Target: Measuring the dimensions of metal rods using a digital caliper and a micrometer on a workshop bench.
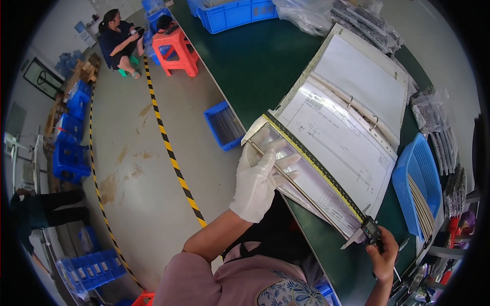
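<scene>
My left hand [255,184], in a white glove, holds a thin metal rod [317,205] close to its far-left end. A long digital caliper [315,162] lies alongside the rod, its black-and-yellow scale crossing an open binder. The rod runs between the caliper's two jaws, with one jaw beside my gloved fingertips. At the other end, my bare right hand [384,256] grips the caliper by its sliding display [371,230]. Whether both jaws touch the rod ends, I cannot make out. Beneath them, the binder [319,74] shows a technical drawing in a clear sleeve.
The green table [235,56] carries a blue basket [406,163] of rods on the right and bagged parts [367,25] behind. A blue bin [224,127] sits beyond the table's left edge. Farther off, a person [120,43] sits near a red stool [176,51].
</scene>
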A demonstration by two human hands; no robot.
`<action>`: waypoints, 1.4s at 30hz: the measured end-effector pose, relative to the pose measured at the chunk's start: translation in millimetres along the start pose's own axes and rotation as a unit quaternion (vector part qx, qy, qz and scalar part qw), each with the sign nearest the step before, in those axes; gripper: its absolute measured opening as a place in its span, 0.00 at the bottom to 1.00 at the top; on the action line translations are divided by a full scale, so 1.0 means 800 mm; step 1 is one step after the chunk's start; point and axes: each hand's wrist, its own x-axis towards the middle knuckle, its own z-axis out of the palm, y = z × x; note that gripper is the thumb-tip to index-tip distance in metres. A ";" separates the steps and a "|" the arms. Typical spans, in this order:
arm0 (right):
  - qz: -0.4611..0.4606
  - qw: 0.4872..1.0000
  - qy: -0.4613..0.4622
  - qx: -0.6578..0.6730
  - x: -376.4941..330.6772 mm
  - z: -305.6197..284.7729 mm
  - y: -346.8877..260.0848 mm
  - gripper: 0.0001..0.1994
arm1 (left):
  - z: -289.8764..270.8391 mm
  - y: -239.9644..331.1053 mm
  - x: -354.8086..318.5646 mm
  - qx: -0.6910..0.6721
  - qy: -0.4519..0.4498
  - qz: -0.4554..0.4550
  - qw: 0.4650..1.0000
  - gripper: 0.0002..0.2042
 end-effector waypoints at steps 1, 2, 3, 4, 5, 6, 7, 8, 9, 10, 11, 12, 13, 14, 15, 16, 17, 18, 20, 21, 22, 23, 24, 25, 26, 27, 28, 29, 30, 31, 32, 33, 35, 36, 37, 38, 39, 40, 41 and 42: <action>0.001 1.000 0.000 0.001 0.000 0.000 0.001 0.25 | 0.000 -0.001 0.000 0.000 0.000 -0.001 1.000 0.22; 0.002 1.000 0.000 0.002 -0.001 0.001 0.001 0.25 | 0.000 -0.002 -0.001 0.010 0.004 0.005 1.000 0.20; 0.002 1.000 -0.001 0.002 -0.001 0.001 0.000 0.25 | 0.001 -0.002 -0.002 0.021 0.009 0.012 1.000 0.18; -0.002 1.000 -0.005 -0.008 -0.001 0.002 -0.002 0.25 | 0.000 -0.001 -0.003 0.022 0.009 0.012 1.000 0.18; -0.005 1.000 -0.010 -0.019 -0.002 0.003 -0.003 0.25 | -0.001 -0.001 -0.005 0.018 0.011 0.013 1.000 0.18; -0.005 1.000 -0.009 -0.019 -0.002 0.004 -0.002 0.25 | -0.001 0.000 -0.005 0.014 0.011 0.014 1.000 0.18; -0.016 1.000 -0.002 -0.012 -0.002 0.005 0.000 0.24 | -0.001 0.000 -0.005 0.013 0.011 0.012 1.000 0.18; -0.026 1.000 0.004 -0.006 -0.004 0.006 0.001 0.23 | -0.002 -0.001 -0.005 0.012 0.011 0.011 1.000 0.18; -0.022 1.000 0.008 -0.006 -0.006 0.006 0.000 0.23 | -0.001 -0.001 -0.004 0.010 0.009 0.008 1.000 0.17; -0.040 0.998 0.011 -0.036 -0.007 0.005 -0.003 0.23 | -0.001 -0.001 -0.003 0.009 0.006 0.002 1.000 0.17; -0.056 0.996 0.016 -0.066 -0.007 0.005 -0.005 0.23 | 0.000 -0.001 -0.001 0.002 0.008 -0.002 1.000 0.19; -0.044 0.996 0.025 -0.068 -0.010 0.005 -0.008 0.23 | 0.001 -0.003 0.000 -0.005 0.009 -0.012 1.000 0.20; -0.036 0.997 0.027 -0.064 -0.008 0.007 -0.010 0.24 | 0.000 -0.002 0.003 -0.006 0.002 -0.028 1.000 0.20; -0.024 0.998 0.026 -0.058 -0.008 0.008 -0.009 0.25 | -0.005 0.000 0.000 0.000 0.006 -0.006 1.000 0.20; -0.074 0.992 0.009 -0.106 -0.001 0.009 -0.008 0.26 | -0.011 0.002 -0.002 0.005 0.009 0.015 1.000 0.20; -0.076 0.987 -0.005 -0.141 -0.001 0.008 -0.015 0.26 | -0.015 0.006 -0.005 0.014 0.019 0.024 0.999 0.20; -0.125 0.978 0.019 -0.166 0.001 0.001 -0.011 0.27 | -0.002 0.002 0.004 0.030 0.016 0.025 0.999 0.20; -0.103 0.980 0.003 -0.173 0.002 -0.001 -0.018 0.29 | -0.001 0.001 0.008 0.029 -0.001 0.002 1.000 0.20; -0.151 0.966 0.008 -0.211 0.003 -0.001 -0.021 0.33 | 0.000 0.006 0.004 0.095 0.035 0.048 0.994 0.19; -0.165 0.962 0.011 -0.216 0.004 0.002 -0.020 0.34 | 0.002 0.006 0.003 0.099 0.029 0.047 0.994 0.19; -0.165 0.963 0.017 -0.212 0.001 0.003 -0.018 0.34 | 0.004 0.006 0.002 0.101 0.041 0.045 0.993 0.18; -0.128 0.975 0.014 -0.181 -0.002 0.002 -0.015 0.35 | 0.006 0.008 0.000 0.103 0.054 0.046 0.992 0.18; -0.096 0.984 0.009 -0.150 -0.004 0.000 -0.012 0.35 | 0.006 0.005 0.001 0.106 0.045 0.050 0.992 0.18; -0.104 0.984 0.011 -0.146 -0.005 -0.001 -0.007 0.35 | 0.009 0.003 0.001 0.098 0.056 0.045 0.993 0.17; -0.108 0.984 0.034 -0.139 -0.007 -0.002 0.000 0.35 | 0.014 0.003 0.002 0.099 0.052 0.050 0.992 0.17; -0.111 0.984 0.053 -0.131 -0.009 -0.003 0.006 0.36 | 0.016 0.003 -0.001 0.100 0.052 0.055 0.992 0.16; -0.079 0.989 0.058 -0.113 -0.010 -0.005 0.003 0.34 | 0.019 0.004 -0.001 0.104 0.053 0.062 0.991 0.16; -0.086 0.989 0.057 -0.109 -0.010 -0.005 0.002 0.34 | 0.022 0.005 0.002 0.078 0.036 0.073 0.994 0.16; -0.076 0.990 0.083 -0.089 -0.010 -0.006 0.002 0.33 | 0.023 0.004 0.003 0.051 0.021 0.082 0.995 0.17; -0.065 0.990 0.108 -0.069 -0.010 -0.008 0.002 0.33 | 0.026 0.003 0.006 0.053 0.023 0.088 0.994 0.17; -0.043 0.993 0.103 -0.027 -0.013 -0.011 0.002 0.31 | 0.029 0.001 0.010 0.055 0.028 0.072 0.996 0.17; -0.048 0.993 0.103 -0.026 -0.013 -0.012 0.004 0.31 | 0.032 0.000 0.014 0.055 0.031 0.055 0.996 0.18; -0.067 0.989 0.126 -0.026 -0.013 -0.013 0.008 0.31 | 0.033 0.004 0.016 0.054 0.031 0.030 0.998 0.25; -0.071 0.989 0.127 -0.023 -0.015 -0.013 0.011 0.31 | 0.030 0.005 0.018 0.095 0.042 0.033 0.994 0.26; -0.055 0.990 0.127 -0.005 -0.017 -0.014 0.013 0.32 | 0.028 0.007 0.018 0.137 0.053 0.037 0.989 0.27; -0.038 0.991 0.128 0.014 -0.018 -0.014 0.016 0.32 | 0.031 0.012 0.014 0.160 0.035 0.071 0.984 0.32; -0.041 0.991 0.125 0.018 -0.019 -0.014 0.018 0.32 | 0.028 0.015 0.013 0.164 0.036 0.076 0.983 0.32; -0.033 0.992 0.123 0.017 -0.020 -0.014 0.019 0.32 | 0.023 0.016 0.013 0.286 0.057 0.127 0.948 0.34; -0.025 0.992 0.121 0.016 -0.020 -0.014 0.021 0.33 | 0.018 0.015 0.013 0.401 0.077 0.176 0.896 0.36; -0.029 0.993 0.117 0.016 -0.019 -0.014 0.021 0.33 | 0.013 0.013 0.011 0.546 0.044 0.262 0.795 0.33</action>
